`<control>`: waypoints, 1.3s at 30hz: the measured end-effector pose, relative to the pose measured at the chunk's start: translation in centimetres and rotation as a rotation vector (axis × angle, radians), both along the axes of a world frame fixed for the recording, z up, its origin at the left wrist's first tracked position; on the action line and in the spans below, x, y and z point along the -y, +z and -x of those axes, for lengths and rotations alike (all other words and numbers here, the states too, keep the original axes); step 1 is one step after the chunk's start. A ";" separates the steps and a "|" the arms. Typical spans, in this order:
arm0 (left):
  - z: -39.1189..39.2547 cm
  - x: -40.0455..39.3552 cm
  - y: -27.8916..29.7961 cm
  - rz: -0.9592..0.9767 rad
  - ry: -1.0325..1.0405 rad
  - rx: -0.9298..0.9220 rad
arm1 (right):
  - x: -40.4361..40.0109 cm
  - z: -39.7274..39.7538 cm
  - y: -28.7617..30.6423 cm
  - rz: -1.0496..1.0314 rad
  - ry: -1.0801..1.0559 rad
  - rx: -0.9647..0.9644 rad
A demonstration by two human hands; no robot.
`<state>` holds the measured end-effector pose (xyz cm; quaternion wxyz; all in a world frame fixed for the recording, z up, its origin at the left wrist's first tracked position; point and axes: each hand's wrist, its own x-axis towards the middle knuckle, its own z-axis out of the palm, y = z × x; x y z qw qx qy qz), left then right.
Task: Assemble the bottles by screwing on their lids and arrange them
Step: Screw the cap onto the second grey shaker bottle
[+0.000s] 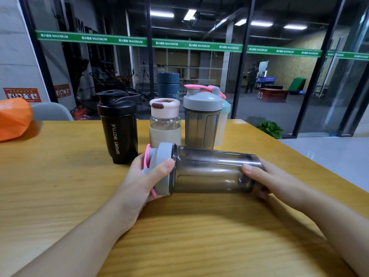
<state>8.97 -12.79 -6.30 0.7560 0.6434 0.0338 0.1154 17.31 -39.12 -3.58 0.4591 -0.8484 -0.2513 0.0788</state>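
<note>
A smoky grey shaker bottle [211, 170] lies sideways just above the wooden table [60, 186], held between both hands. My left hand [143, 180] grips its grey lid with pink flap [161, 168], thumb over the rim. My right hand [267, 178] holds the bottle's base end, thumb on top. Behind stand a black bottle marked SPORT BOTTLE [118, 126], a clear bottle with a pink lid [164, 120], a grey shaker with a grey and pink lid [201, 116], a pale bottle with a mint lid [223, 122] and a dark blue flask [168, 84], all capped.
An orange bag [14, 118] lies at the table's far left corner, with a grey chair back [52, 110] beside it. The table's right edge runs diagonally past my right arm. A glass wall stands behind the table, a green plant [269, 128] on the floor beyond.
</note>
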 end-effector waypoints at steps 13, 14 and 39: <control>0.0 0.2 -0.2 -0.066 0.004 0.050 | -0.2 -0.5 0.8 0.040 0.046 -0.392; 0.0 0.3 -0.2 -0.067 0.012 0.059 | -0.1 -0.4 0.9 0.035 0.054 -0.405; 0.0 0.0 0.1 0.146 -0.007 -0.030 | 0.1 0.5 0.3 -0.130 0.096 0.285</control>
